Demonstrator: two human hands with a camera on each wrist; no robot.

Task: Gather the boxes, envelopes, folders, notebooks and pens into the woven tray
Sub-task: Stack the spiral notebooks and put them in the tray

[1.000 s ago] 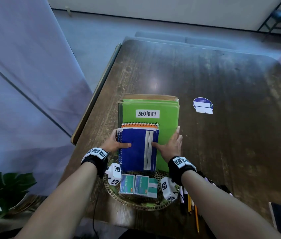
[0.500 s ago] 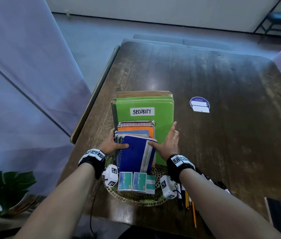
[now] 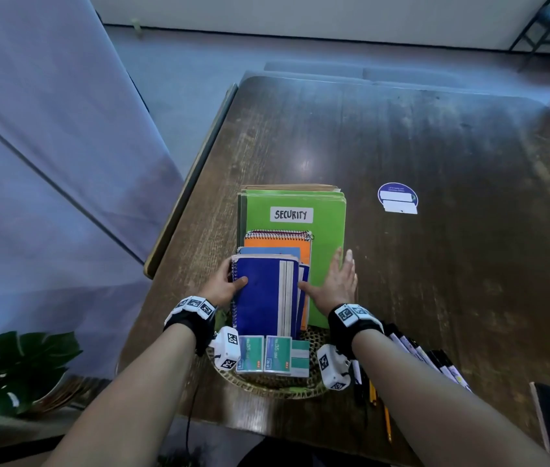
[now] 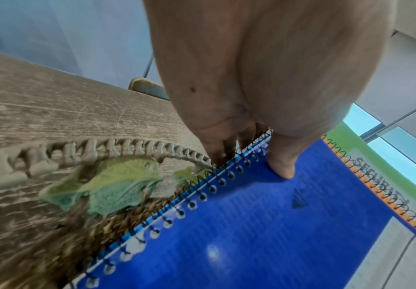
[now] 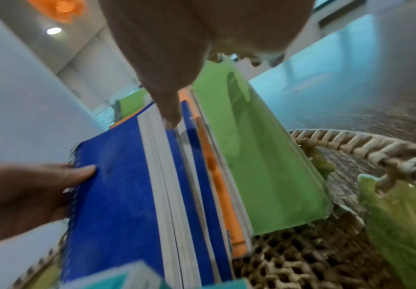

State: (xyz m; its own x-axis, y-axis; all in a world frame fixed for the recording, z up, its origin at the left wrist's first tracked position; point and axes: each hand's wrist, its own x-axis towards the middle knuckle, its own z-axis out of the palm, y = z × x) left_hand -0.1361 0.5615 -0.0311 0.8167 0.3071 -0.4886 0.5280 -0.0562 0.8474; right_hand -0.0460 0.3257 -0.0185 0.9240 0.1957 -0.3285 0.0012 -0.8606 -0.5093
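Black wristbands (image 3: 190,323) with checkered white markers

Pens (image 3: 411,358) half hidden behind the right forearm, box print unreadable.

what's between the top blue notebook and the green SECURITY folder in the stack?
In the right wrist view: another blue notebook, then the orange notebook, sandwiched between the top blue notebook and the green folder.

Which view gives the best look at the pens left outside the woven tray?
The head view. The pens lie on the table right of the woven tray, partly hidden under the right forearm. Neither the left wrist view nor the right wrist view shows them; both show mainly the blue notebook and the tray's rim.
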